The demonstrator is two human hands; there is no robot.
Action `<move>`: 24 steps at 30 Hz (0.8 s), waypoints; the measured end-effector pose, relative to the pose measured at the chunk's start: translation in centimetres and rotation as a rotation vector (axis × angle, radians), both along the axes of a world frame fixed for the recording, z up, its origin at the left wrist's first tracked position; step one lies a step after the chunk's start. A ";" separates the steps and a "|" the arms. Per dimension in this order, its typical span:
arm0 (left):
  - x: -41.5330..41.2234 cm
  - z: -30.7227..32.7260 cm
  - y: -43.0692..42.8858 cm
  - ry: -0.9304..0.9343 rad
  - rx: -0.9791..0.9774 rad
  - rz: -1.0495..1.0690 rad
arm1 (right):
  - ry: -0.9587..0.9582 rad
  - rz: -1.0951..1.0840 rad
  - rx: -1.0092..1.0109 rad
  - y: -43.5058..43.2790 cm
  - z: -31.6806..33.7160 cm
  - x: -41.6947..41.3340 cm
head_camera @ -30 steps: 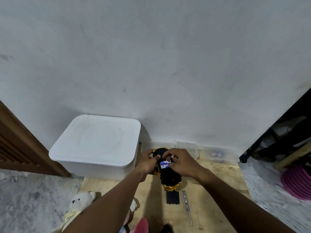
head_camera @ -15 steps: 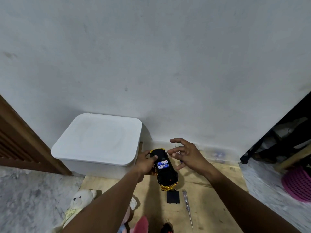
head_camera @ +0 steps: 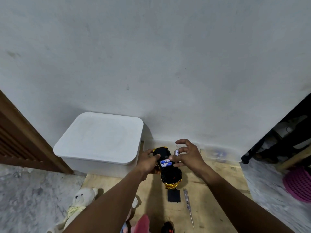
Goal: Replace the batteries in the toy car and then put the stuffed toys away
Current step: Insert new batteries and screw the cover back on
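Left hand (head_camera: 148, 161) grips the toy car (head_camera: 168, 169); right hand (head_camera: 188, 153) pinches a battery (head_camera: 177, 152) just above.

Plain grey-white wall (head_camera: 168, 56) fills most of view. Grey marble floor (head_camera: 30, 195) with plywood board (head_camera: 210, 179) on it. Wooden louvred door (head_camera: 18, 145) left, dark doorway (head_camera: 286, 137) right.

The toy car (head_camera: 170, 174) is done in matt black plastic with a shiny gold foil-looking bumper, and it's set on pale, rough plywood (head_camera: 217, 179). A smooth white plastic box (head_camera: 101, 140) and a fuzzy cloth bear (head_camera: 82, 199) are seen nearby, against a matt painted wall (head_camera: 151, 64).
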State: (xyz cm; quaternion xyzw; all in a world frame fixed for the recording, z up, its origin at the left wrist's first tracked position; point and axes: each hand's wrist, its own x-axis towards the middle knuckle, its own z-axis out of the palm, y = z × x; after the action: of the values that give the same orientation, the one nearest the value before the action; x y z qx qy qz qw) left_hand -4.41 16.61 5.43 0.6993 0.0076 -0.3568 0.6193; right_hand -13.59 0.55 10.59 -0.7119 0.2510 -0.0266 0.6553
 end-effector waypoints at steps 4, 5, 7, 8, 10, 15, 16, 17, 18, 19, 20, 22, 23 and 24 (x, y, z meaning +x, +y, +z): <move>0.1 0.1 -0.2 -0.001 -0.012 0.013 | 0.010 0.033 -0.143 0.6 -0.3 0.1; 0.1 0.0 -0.2 0.000 -0.015 0.015 | 0.004 0.033 -0.164 0.7 -0.5 0.1; 0.1 0.0 -0.2 0.003 -0.017 0.017 | 0.009 0.021 -0.209 0.9 -1.0 0.1; 0.1 0.0 -0.2 0.008 -0.018 0.020 | 0.011 0.011 -0.238 1.0 -1.2 0.0; 0.1 0.0 -0.3 0.018 -0.015 0.033 | 0.007 -0.008 -0.311 1.2 -1.4 -0.1; 0.3 -0.1 -0.2 0.016 -0.004 0.067 | 0.023 -0.038 -0.348 1.2 -0.9 -0.1; 0.4 -0.1 -0.2 0.015 -0.004 0.073 | 0.034 -0.046 -0.350 1.0 -0.8 0.0; 0.5 -0.1 -0.2 0.015 -0.006 0.077 | 0.047 -0.046 -0.362 1.0 -0.8 0.0; 0.6 -0.1 -0.2 0.018 -0.009 0.080 | 0.056 -0.042 -0.381 1.0 -0.9 0.0; 0.6 0.0 -0.3 0.019 -0.013 0.079 | 0.063 -0.041 -0.407 1.2 -1.1 0.0; 0.6 0.1 -0.3 0.018 -0.016 0.075 | 0.065 -0.048 -0.445 1.4 -1.3 0.0; 0.6 0.2 -0.4 0.016 -0.023 0.069 | 0.069 -0.083 -0.559 1.8 -1.7 -0.1; 0.6 0.2 -0.4 0.015 -0.025 0.069 | 0.074 -0.098 -0.619 1.9 -1.9 -0.1; 0.6 0.2 -0.4 0.014 -0.027 0.076 | 0.081 -0.103 -0.668 2.0 -2.1 -0.2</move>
State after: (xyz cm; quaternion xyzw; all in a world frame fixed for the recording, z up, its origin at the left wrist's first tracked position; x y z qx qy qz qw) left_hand -3.80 16.18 5.64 0.6877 0.0335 -0.3380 0.6417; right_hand -13.80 2.58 8.52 -0.8742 0.2898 -0.1122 0.3731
